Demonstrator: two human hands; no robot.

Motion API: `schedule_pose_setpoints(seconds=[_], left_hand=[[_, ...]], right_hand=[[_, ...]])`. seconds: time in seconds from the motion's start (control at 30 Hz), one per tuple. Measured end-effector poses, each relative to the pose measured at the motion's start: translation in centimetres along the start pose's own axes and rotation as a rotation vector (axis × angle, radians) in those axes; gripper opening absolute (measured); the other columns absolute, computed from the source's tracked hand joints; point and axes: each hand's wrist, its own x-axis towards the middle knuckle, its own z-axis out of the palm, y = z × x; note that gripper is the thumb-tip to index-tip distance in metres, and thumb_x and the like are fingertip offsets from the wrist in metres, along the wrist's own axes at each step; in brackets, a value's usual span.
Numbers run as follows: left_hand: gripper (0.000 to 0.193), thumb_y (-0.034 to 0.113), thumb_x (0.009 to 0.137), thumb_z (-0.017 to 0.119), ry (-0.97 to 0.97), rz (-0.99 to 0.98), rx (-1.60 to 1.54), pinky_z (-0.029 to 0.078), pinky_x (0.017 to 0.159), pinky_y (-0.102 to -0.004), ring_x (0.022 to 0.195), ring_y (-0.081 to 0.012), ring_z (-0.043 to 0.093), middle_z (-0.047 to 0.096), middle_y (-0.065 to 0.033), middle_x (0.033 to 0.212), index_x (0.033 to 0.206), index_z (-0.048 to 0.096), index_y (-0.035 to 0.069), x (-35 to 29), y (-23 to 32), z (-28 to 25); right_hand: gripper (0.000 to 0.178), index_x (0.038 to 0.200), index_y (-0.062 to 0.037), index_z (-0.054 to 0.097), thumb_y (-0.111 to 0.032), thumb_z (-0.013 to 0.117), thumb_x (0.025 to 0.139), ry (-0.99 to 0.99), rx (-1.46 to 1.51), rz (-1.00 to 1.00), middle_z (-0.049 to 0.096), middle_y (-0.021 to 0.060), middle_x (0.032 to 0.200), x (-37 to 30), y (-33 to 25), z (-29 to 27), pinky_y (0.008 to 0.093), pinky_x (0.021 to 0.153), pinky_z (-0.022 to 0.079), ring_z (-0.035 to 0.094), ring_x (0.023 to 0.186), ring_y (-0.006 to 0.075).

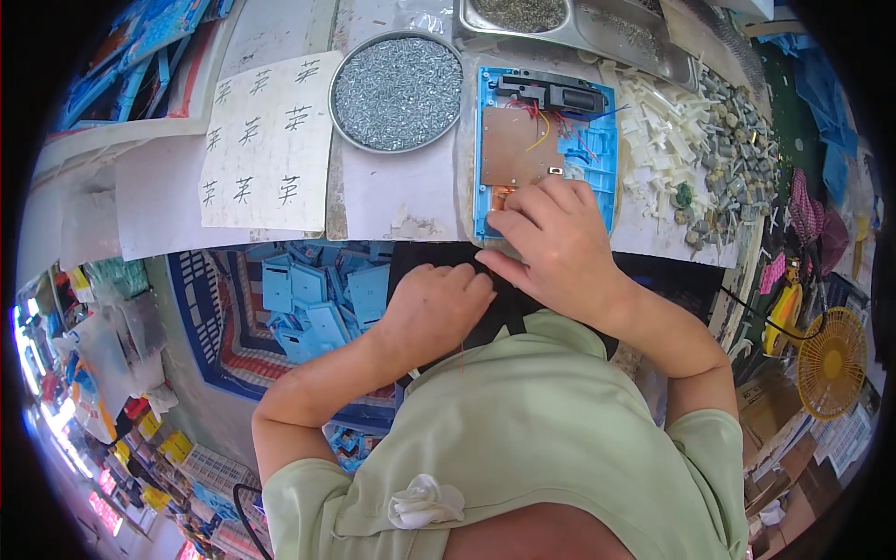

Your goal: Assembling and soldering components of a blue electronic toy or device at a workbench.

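Observation:
A light-blue plastic casing (600,159) lies on the table's near part. Inside it sit a brown circuit board (511,140), a black module (560,93) along the far end, and thin red and yellow wires (541,131). My right hand (558,238) is bent over the casing's near end, fingers inside by a small copper-coloured part (501,197) and thumb at the near edge. My left hand (434,308) is curled closed in front of my body, off the table edge. What its fingers hold, if anything, is hidden; a thin reddish strand shows below it.
Left of the casing stands a round metal tray (334,117) of small screws. Beside it lies a paper sheet (266,149) with handwriting. White plastic parts (658,140) and small metal motors (723,159) are heaped at right. Below the table, a crate (201,327) holds blue casings.

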Motion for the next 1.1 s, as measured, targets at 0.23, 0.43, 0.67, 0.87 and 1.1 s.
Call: schedule_pose_setpoints(seconds=[0.23,0.43,0.67,0.87,1.1], left_hand=[[0.023,0.008,0.081,0.078,0.143,0.017,-0.236,0.052,0.063,-0.0399,0.073,-0.0298,0.064,0.062,-0.0106,0.086,0.101,0.067,0.007,4.2,-1.9,-4.9],[0.026,0.004,0.074,0.086,0.248,0.140,-0.240,0.050,0.059,-0.0354,0.069,-0.0250,0.062,0.061,-0.0081,0.084,0.096,0.073,0.006,4.7,-3.8,-3.0],[0.018,0.003,0.079,0.080,0.197,0.194,-0.267,0.052,0.060,-0.0385,0.071,-0.0286,0.064,0.062,-0.0096,0.085,0.095,0.072,0.005,5.3,-2.6,-4.6],[0.016,0.009,0.081,0.080,0.153,0.203,-0.230,0.054,0.060,-0.0384,0.072,-0.0273,0.065,0.061,-0.0066,0.084,0.092,0.070,0.009,5.5,-2.5,-4.9],[0.018,0.017,0.082,0.081,0.104,0.205,-0.136,0.054,0.064,-0.0372,0.077,-0.0253,0.065,0.059,-0.0055,0.091,0.095,0.069,0.011,5.8,-3.6,-5.0]], right_hand=[[0.030,0.091,-0.0101,0.065,-0.022,0.084,0.071,-0.009,-0.016,0.007,0.063,0.0046,0.102,-0.2,0.2,-0.1,0.0404,0.081,0.042,0.057,0.096,0.0252],[0.022,0.088,-0.0101,0.069,-0.020,0.083,0.074,0.096,-0.008,-0.032,0.065,0.0056,0.101,-1.4,4.9,-3.8,0.0414,0.081,0.046,0.059,0.094,0.0272],[0.026,0.100,-0.0079,0.076,-0.015,0.082,0.076,0.106,-0.003,-0.125,0.064,0.0075,0.094,-0.2,9.2,-4.6,0.0406,0.076,0.051,0.061,0.085,0.0299],[0.022,0.091,-0.0113,0.075,-0.017,0.083,0.071,0.180,-0.054,-0.348,0.067,0.0044,0.095,-0.1,11.6,-4.7,0.0379,0.073,0.056,0.065,0.087,0.0273],[0.018,0.091,-0.0081,0.076,-0.022,0.080,0.080,-0.326,0.342,-0.194,0.072,0.0066,0.098,2.9,15.9,-11.9,0.0366,0.082,0.056,0.068,0.088,0.0266]])
